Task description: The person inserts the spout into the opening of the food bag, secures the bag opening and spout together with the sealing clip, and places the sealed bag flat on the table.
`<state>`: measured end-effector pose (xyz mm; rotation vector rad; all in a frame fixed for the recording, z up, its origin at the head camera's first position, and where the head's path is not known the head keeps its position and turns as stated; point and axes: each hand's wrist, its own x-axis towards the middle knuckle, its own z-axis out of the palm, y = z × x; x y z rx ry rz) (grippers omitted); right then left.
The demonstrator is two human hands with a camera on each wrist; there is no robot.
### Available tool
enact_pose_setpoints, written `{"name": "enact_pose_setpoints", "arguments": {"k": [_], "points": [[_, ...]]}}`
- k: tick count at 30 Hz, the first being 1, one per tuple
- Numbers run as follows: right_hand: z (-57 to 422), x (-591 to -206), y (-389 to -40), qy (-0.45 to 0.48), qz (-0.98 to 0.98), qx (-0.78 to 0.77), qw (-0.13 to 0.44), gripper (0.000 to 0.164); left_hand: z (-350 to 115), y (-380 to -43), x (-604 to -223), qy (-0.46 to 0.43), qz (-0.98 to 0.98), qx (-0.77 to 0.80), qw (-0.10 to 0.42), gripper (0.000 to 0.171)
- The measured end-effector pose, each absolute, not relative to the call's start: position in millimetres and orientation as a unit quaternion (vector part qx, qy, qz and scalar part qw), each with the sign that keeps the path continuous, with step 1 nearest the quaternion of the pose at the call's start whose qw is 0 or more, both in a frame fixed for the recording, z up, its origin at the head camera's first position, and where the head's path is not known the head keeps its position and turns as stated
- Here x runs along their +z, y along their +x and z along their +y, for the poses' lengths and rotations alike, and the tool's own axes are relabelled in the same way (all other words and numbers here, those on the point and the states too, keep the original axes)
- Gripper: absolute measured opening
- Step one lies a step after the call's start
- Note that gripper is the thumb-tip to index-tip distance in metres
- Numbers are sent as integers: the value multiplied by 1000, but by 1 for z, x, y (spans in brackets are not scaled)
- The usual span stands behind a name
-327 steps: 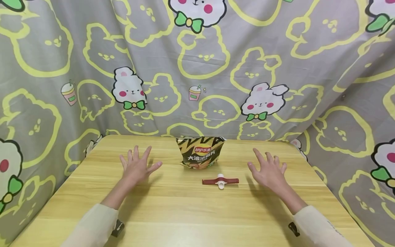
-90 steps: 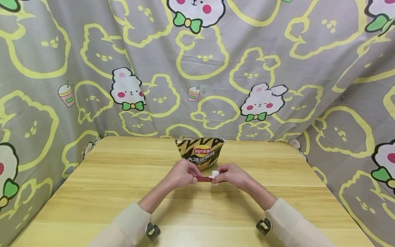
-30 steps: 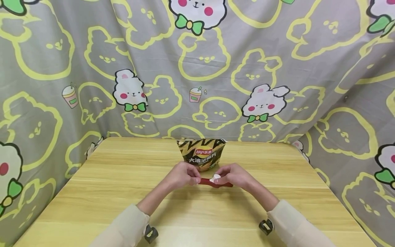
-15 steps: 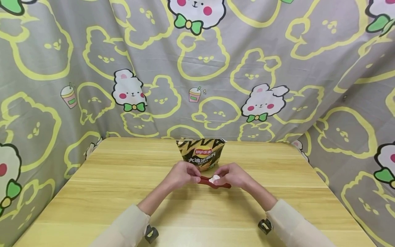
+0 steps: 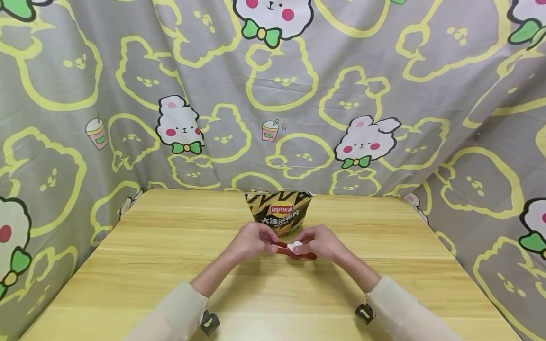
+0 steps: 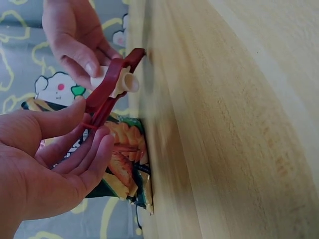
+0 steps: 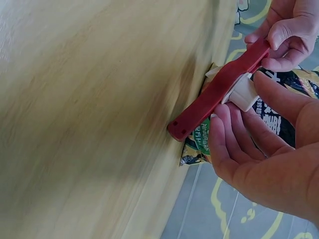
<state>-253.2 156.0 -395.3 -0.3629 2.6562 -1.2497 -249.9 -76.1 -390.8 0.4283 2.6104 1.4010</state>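
Observation:
A dark red bag clip [image 5: 294,254] with a white pour spout [image 7: 242,93] is held between both hands in front of the chip bag. The fingers and thumb of my left hand [image 5: 251,244] pinch its left end. On the other side, my right hand [image 5: 321,243] grips the white spout between thumb and fingers. In the left wrist view the two red bars [image 6: 107,89] stand slightly apart, with the spout's round mouth [image 6: 131,82] between them. Behind the hands a black and gold Lay's chip bag [image 5: 281,208] stands upright, its lower part partly covered by them.
The wooden table [image 5: 170,293] reaches back to a grey patterned curtain [image 5: 222,85], which also hangs along both sides. A dark band with a small device [image 5: 209,322] sits at the left wrist, and a similar one [image 5: 365,313] at the right.
At first both hands were spread apart and the clip lay on the table. They then took hold of it. Over the last second its bars have parted and it has shifted slightly left.

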Motion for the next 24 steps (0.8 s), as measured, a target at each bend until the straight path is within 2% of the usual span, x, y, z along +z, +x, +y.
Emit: {"name": "enact_pose_setpoints", "arguments": {"k": [6, 24], "points": [[155, -396, -253, -115, 896, -421, 87, 19, -75, -249, -392, 143, 868, 471, 62, 7], [147, -399, -250, -121, 893, -429, 59, 19, -74, -245, -391, 147, 877, 454, 51, 22]]}}
